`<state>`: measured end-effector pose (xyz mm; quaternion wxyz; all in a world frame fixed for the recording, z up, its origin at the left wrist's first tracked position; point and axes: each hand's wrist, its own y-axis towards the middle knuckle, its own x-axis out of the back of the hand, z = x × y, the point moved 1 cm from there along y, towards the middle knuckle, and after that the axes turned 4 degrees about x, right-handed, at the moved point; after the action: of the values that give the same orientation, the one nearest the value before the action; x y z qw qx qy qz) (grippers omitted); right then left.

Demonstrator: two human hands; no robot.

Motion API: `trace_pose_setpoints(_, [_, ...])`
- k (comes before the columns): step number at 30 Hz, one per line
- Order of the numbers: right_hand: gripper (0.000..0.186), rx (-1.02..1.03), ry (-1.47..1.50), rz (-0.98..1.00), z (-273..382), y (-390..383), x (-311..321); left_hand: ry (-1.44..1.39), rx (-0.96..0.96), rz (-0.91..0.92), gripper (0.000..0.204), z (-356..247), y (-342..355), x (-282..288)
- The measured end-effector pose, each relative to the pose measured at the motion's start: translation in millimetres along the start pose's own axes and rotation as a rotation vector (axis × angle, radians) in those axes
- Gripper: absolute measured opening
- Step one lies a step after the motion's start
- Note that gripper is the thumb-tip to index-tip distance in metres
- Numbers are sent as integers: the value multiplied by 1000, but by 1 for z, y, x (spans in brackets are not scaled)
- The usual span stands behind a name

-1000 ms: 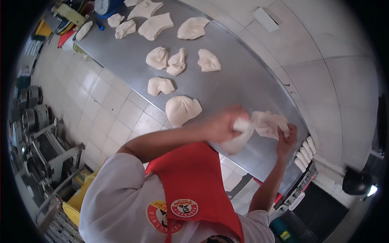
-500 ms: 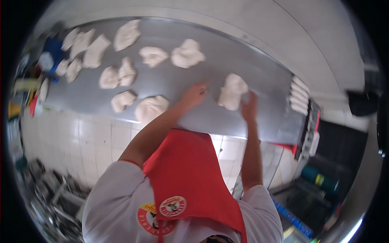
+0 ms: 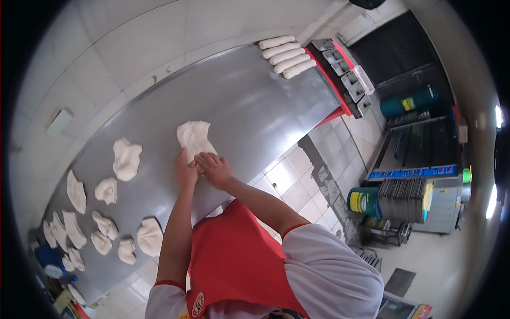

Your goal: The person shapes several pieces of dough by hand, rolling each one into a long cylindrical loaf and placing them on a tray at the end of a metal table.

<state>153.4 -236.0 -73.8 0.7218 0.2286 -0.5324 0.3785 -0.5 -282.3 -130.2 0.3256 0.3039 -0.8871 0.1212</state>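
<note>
A flattened, whitish piece of dough point(image 3: 194, 135) lies on the steel table in front of me. My left hand point(image 3: 186, 170) is at its near left edge, fingers curled against it. Across the near end lies my right hand point(image 3: 213, 169), its bent fingers gripping the dough close beside the left hand. The dough under my fingers is partly hidden. Further left on the table are more loose dough pieces, among them a large one point(image 3: 127, 159), a smaller one point(image 3: 106, 190) and a rounded one point(image 3: 150, 236) near the front edge.
Several rolled dough logs point(image 3: 287, 55) lie side by side at the table's far right end. Beyond them stand dark metal baking pans point(image 3: 348, 80). A blue scale-like object point(image 3: 50, 260) is at the left end. A pale wall point(image 3: 117, 69) runs along the back.
The view has swung round to the right. My hands, apart on either side of the dough before, have come together on its near end.
</note>
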Motion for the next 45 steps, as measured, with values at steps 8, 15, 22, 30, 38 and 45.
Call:
trace_pose_setpoints(8, [53,82,410,243,-48,79,28,-368,525,232,51,-5,59,7])
trace_pose_setpoints(15, [48,344,567,-66,-84,28,61,-209,368,372,55,-70,22,33])
trace_pose_setpoints(22, [61,257,161,-76,-64,-29,9,427,-357,461,67,-56,-57,18])
trace_pose_setpoints(30, [56,-128,248,-10,-89,95,59,103,9,37,39,-18,49,12])
trace_pose_setpoints(38, [47,-349,415,39,-84,132,24,84,191,-66,37,-31,83,-27])
trace_pose_setpoints(45, [51,-311,604,69,-79,110,5,63,58,22,18,-57,51,-18])
